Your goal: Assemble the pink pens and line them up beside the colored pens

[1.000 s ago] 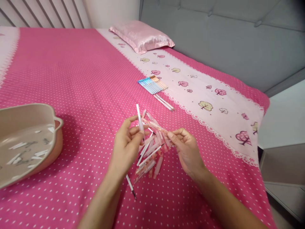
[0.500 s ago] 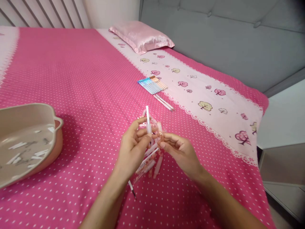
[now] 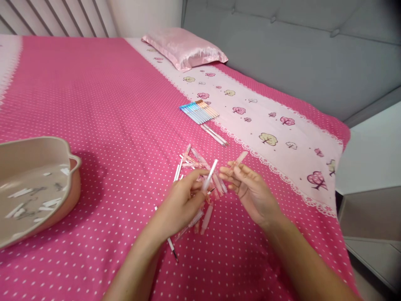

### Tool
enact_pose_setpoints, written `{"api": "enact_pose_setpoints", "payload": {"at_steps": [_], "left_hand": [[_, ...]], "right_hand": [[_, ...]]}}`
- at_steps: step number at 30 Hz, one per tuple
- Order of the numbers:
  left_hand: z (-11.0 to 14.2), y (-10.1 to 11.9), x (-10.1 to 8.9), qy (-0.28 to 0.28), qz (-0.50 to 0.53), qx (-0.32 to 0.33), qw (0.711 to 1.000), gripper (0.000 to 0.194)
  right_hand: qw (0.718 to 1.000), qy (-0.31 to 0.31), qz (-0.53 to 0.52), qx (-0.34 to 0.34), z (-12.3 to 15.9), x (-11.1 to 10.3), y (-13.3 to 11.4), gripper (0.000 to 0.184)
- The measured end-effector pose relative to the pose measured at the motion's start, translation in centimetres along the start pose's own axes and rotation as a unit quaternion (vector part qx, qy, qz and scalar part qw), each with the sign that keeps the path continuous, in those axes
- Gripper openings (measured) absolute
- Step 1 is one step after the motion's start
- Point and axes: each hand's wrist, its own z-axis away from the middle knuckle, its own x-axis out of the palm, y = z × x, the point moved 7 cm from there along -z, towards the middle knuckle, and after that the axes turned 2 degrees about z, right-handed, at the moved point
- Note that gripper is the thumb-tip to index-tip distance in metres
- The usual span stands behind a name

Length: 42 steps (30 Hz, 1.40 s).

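Between the fingers and thumb of my left hand (image 3: 183, 202) is a white pen part (image 3: 210, 174), its free end pointing up and to the right. My right hand (image 3: 255, 192) pinches a translucent pink pen barrel (image 3: 242, 157), the other fingers loosely spread. The two pieces are apart from each other. Under and between my hands lies a loose pile of pink pen barrels (image 3: 206, 218) and thin white sticks, partly hidden by my left hand. A white refill with a dark tip (image 3: 171, 245) rests on the bedspread near my left forearm.
At the left stands a beige basin (image 3: 73, 184) with several small white pieces (image 3: 21, 192) and springs inside. Beyond my hands lie a row of blue and orange pens (image 3: 200, 112) and two pinkish pens (image 3: 214, 134). A pink pillow (image 3: 188, 48) lies by the grey headboard (image 3: 282, 54).
My right hand has moved right and up, away from my left, with the pink pen barrel in it. My left hand has lowered slightly, and the white pen part now leans right.
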Motion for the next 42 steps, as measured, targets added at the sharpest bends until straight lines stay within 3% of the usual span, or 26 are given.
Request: {"api": "enact_pose_setpoints", "payload": {"at_steps": [5, 15, 33, 38, 42], "left_hand": [[0.4, -0.2, 0.7, -0.06, -0.1, -0.019, 0.993, 0.034], [0.6, 0.1, 1.4, -0.106, -0.097, -0.03, 0.989, 0.032], [0.4, 0.6, 1.0, -0.067, -0.078, -0.009, 0.995, 0.042], [0.0, 0.7, 0.5, -0.03, -0.085, 0.007, 0.996, 0.039], [-0.1, 0.5, 0.5, -0.034, -0.096, 0.01, 0.995, 0.035]], "right_hand": [[1.0, 0.004, -0.013, -0.014, 0.0, -0.1, -0.3, 0.014], [0.998, -0.008, 0.004, -0.062, 0.0, -0.1, -0.9, 0.011], [0.986, -0.073, 0.119, -0.089, 0.7, 1.6, -0.7, 0.015], [0.985, -0.07, 0.127, -0.09, 0.7, 1.6, -0.6, 0.014], [0.986, -0.063, 0.131, -0.085, 0.6, 1.5, -0.4, 0.016]]}}
